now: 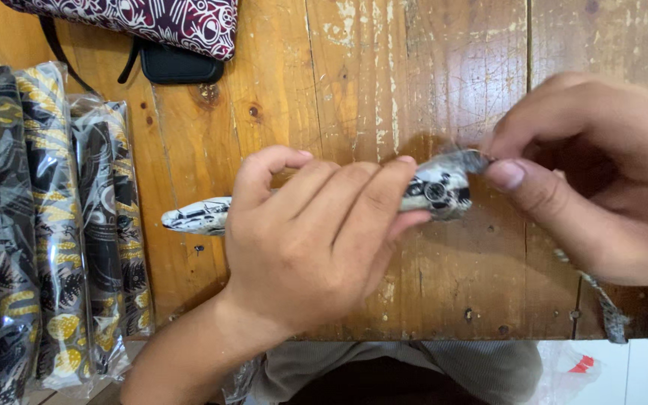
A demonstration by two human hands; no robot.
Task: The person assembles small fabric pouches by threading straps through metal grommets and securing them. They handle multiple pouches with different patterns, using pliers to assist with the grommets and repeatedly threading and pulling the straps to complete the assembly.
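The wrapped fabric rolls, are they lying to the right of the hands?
No, the wrapped fabric rolls lie at the table's left edge, left of both hands.

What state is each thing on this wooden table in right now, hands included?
Left hand: closed around the rolled patterned cloth.
Right hand: fingertips pinching the roll's end.
Rolled patterned cloth: rolled tight, held just above the table, both ends showing.
Wrapped cloth rolls: sealed in clear plastic, lying side by side at left.
Patterned pouch: lying at the table's far edge.
Wooden table: worn, paint flaking.
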